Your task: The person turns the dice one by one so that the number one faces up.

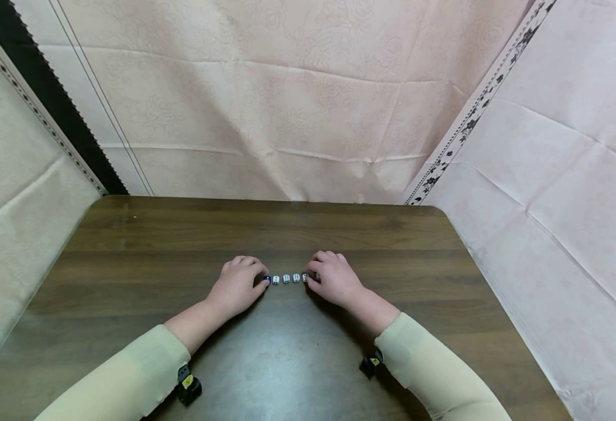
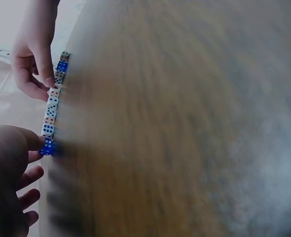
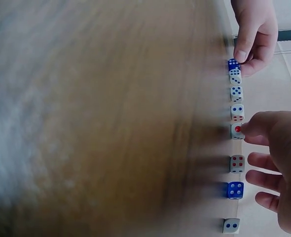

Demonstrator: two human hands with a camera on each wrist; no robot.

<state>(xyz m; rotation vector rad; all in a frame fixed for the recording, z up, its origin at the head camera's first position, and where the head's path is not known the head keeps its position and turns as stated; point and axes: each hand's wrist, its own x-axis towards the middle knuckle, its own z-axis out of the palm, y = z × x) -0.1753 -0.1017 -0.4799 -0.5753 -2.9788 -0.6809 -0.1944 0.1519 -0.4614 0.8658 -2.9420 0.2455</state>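
Dice form a row across the wooden table. At the row's left end my left hand (image 1: pixel 239 285) pinches a blue die (image 2: pixel 47 146) between thumb and forefinger, its other fingers spread apart. White dice (image 1: pixel 286 279) stand between the two hands, the nearest right beside the blue one. My right hand (image 1: pixel 334 277) has its thumb and forefinger on a white die with one red pip (image 3: pixel 237 130). Past that die, under the right palm in the head view, the right wrist view shows a white die with red pips (image 3: pixel 237 164), another blue die (image 3: pixel 235 190) and a white die (image 3: pixel 231 225).
The brown wooden table (image 1: pixel 281 351) has rounded far corners. Pale patterned cloth (image 1: pixel 265 99) hangs behind it and along both sides. A small black device (image 1: pixel 188 389) is strapped at the left sleeve, and a similar device (image 1: pixel 371 365) at the right.
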